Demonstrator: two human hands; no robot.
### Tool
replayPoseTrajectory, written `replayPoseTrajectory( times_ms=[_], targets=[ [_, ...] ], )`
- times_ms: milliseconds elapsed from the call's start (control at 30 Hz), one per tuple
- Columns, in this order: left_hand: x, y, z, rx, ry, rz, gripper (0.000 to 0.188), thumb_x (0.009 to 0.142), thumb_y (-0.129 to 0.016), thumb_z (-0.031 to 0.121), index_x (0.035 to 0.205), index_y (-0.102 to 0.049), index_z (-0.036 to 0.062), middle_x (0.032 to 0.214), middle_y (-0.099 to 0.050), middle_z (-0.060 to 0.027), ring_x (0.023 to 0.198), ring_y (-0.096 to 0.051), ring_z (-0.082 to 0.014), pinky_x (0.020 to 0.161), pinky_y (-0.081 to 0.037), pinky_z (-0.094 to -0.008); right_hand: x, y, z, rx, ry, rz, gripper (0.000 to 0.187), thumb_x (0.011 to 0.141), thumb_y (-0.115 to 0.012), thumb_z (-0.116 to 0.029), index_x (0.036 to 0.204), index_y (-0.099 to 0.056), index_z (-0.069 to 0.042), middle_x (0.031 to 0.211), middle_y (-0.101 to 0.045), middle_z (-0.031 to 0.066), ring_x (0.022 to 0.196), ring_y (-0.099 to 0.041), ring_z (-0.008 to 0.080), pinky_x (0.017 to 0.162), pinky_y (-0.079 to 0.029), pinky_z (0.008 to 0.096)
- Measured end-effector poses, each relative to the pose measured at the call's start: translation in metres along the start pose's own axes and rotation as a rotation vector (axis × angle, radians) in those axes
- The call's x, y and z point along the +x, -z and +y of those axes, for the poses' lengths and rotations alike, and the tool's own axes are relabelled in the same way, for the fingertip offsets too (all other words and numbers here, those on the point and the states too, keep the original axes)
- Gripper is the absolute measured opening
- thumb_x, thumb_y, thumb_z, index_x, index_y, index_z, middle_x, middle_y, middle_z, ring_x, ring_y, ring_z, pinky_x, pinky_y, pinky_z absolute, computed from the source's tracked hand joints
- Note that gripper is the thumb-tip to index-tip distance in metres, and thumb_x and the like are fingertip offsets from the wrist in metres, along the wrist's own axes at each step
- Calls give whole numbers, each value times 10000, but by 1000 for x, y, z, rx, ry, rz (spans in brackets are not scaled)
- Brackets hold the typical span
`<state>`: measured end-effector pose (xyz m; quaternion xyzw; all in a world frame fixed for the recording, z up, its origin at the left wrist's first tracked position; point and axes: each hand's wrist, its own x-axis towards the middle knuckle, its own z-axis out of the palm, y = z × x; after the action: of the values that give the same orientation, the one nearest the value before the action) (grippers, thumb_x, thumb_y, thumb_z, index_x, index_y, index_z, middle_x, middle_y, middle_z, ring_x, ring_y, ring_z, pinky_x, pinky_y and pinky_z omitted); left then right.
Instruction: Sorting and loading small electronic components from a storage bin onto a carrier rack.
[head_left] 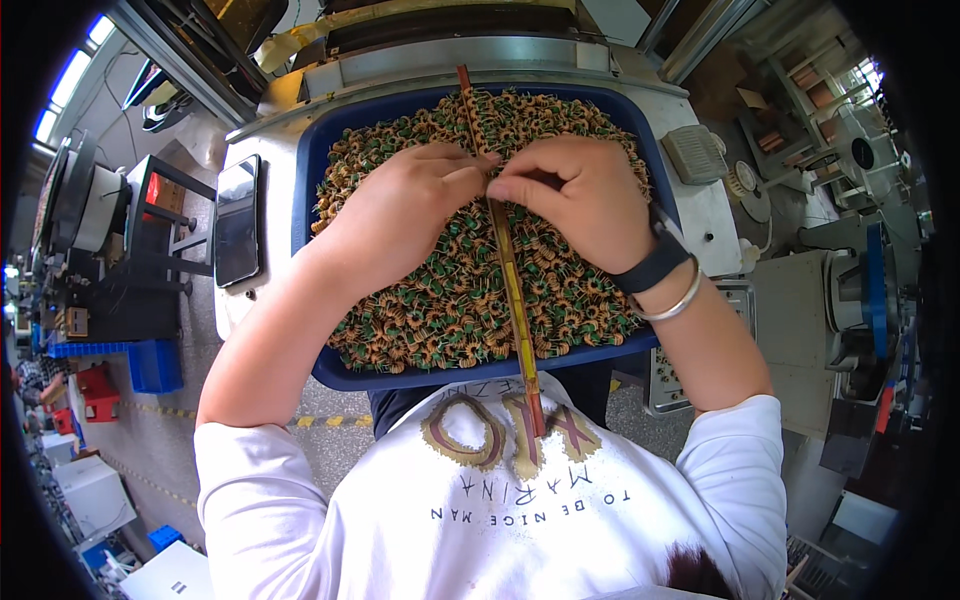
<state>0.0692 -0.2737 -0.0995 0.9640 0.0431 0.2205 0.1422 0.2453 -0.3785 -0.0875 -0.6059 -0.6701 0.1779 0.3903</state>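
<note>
A blue tray [302,190] in front of me is heaped with small ring-shaped wire coils [440,300], copper-coloured and green with thin leads. Lengthwise over the heap lies a long narrow channel strip [515,290], reddish at its ends and yellowish along the middle. Its near end reaches past the rim to my shirt; coils seem to sit in its far part. My left hand [425,190] is closed, fingertips together at the strip's left side. From the right, my right hand [580,190] pinches thumb to forefinger at the strip. Whatever sits between either hand's fingertips is too small to make out.
The tray rests on a white table [715,235]. A black phone [238,220] lies left of it, a pale ridged box [695,154] at the right. A metal tray with small parts [665,380] is at lower right. Metal framing and machinery stand beyond.
</note>
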Motion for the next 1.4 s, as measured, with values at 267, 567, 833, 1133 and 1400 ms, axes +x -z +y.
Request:
replayPoseTrajectory(
  times_ms=[267,567,833,1133,1400],
  targets=[
    [0,3,14,-38,145,-47,263,700,-539,-133,937,-564,-23,1113,-605,-189,1082,-542,-370,887,-469,-416,-1,-9,6,-376,81,1,149,782,-689,-165,828,-635,-34,735,-621,110,676,-604,263,614,-464,334],
    [-1,3,17,-248,169,12,228,642,-493,-163,845,-519,-63,987,-598,-230,894,-560,-407,765,-460,-430,-4,-7,11,-57,76,-38,142,772,-680,-95,872,-608,-24,754,-615,102,676,-606,252,621,-473,324],
    [-3,0,22,-258,195,26,165,719,-502,-129,869,-530,-66,1066,-583,-245,959,-547,-425,831,-451,-444,1,-10,17,-167,165,-3,116,759,-668,-105,846,-641,-32,764,-630,106,708,-608,280,650,-480,351],
    [-3,5,7,-67,163,236,225,755,-624,-38,971,-563,-30,948,-632,-148,889,-605,-304,790,-486,-368,-4,3,1,-47,95,31,205,738,-708,-172,872,-644,-31,777,-625,106,718,-612,275,645,-484,361],
    [4,7,16,-529,488,17,330,756,-683,1,1067,-575,9,922,-632,-104,899,-608,-201,786,-489,-306,-8,7,4,-61,162,-90,127,753,-682,-132,811,-613,-43,747,-607,106,715,-586,308,644,-465,388]
  ],
)
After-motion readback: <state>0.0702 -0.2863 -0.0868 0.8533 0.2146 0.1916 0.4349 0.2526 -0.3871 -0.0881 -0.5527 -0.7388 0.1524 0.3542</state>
